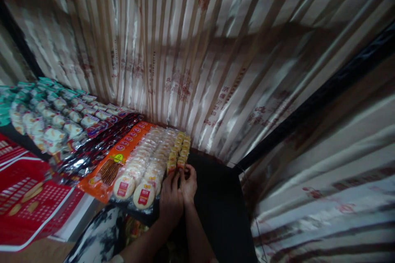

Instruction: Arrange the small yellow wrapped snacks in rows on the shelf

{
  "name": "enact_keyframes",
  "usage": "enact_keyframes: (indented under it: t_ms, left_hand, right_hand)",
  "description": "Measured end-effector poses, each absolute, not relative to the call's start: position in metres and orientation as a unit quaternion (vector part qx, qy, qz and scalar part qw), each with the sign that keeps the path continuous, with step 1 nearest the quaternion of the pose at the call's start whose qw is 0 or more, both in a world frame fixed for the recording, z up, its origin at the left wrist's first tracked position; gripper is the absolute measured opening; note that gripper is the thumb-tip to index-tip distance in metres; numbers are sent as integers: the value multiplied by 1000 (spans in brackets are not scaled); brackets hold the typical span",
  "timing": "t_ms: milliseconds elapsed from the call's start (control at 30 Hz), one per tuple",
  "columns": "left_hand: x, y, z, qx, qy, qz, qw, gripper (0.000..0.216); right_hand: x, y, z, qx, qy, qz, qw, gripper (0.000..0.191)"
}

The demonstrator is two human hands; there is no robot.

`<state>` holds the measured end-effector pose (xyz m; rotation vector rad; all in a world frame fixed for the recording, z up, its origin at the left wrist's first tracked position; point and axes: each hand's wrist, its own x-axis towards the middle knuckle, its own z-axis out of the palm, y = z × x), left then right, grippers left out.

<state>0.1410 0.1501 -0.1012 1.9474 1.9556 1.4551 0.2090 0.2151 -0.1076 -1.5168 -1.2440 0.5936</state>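
Head view: left hand (170, 200) & right hand (189, 185) both pinch near end of small yellow-wrapped snack packs row (178, 154) on black shelf (216, 197), right of round white cakes (138, 176). Step: lining up row; next needs gentle, even push.

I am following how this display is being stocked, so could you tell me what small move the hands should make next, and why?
Probably press the yellow snack packs snugly against the round cake packs. Both the left hand and right hand pinch the row's near end, with bare dark shelf to its right.
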Motion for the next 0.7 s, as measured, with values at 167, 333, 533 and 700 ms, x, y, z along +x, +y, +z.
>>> enact_keyframes:
  t_ms: [167, 333, 533, 700]
  left_hand:
    - [143, 154, -111, 602, 658, 451, -11, 43]
    - [145, 159, -118, 625, 649, 432, -37, 50]
    - [141, 161, -118, 662, 612, 429, -56, 57]
    - [140, 161, -113, 679, 596, 425, -56, 55]
  right_hand:
    - [208, 216, -109, -631, -536, 235, 510, 29]
    - [207, 216, -109, -625, -549, 221, 508, 31]
    - [207, 217, -113, -629, -536, 235, 512, 35]
    - [208, 217, -114, -626, -548, 225, 508, 33]
